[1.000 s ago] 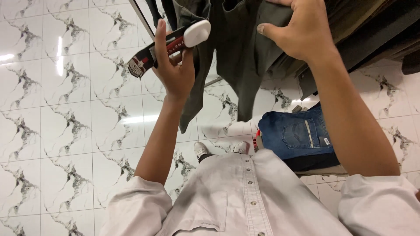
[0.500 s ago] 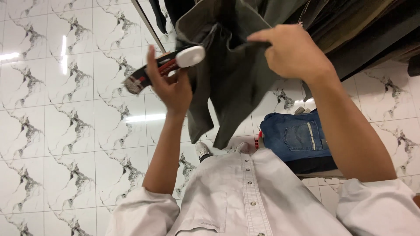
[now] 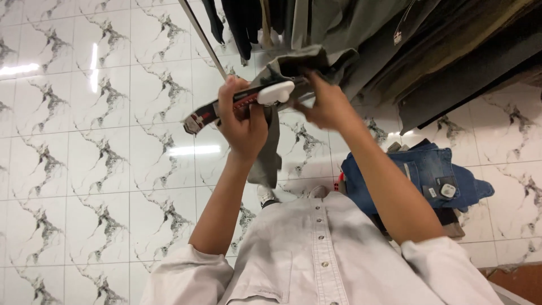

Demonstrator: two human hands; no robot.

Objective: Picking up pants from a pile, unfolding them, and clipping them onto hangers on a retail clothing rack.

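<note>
Your left hand (image 3: 243,121) is closed around a black-and-red handheld tool with a white rounded plastic head (image 3: 248,101), its head pressed against the hem of a grey-green cloth garment (image 3: 293,68). Your right hand (image 3: 327,104) pinches that hem just beside the white head. The garment hangs among dark clothes (image 3: 361,34) above a folded blue denim pile (image 3: 418,175). Tool and cloth now meet; whether anything has come loose cannot be told. Half a second ago, the hands were farther apart, the tool clear of the fabric.
</note>
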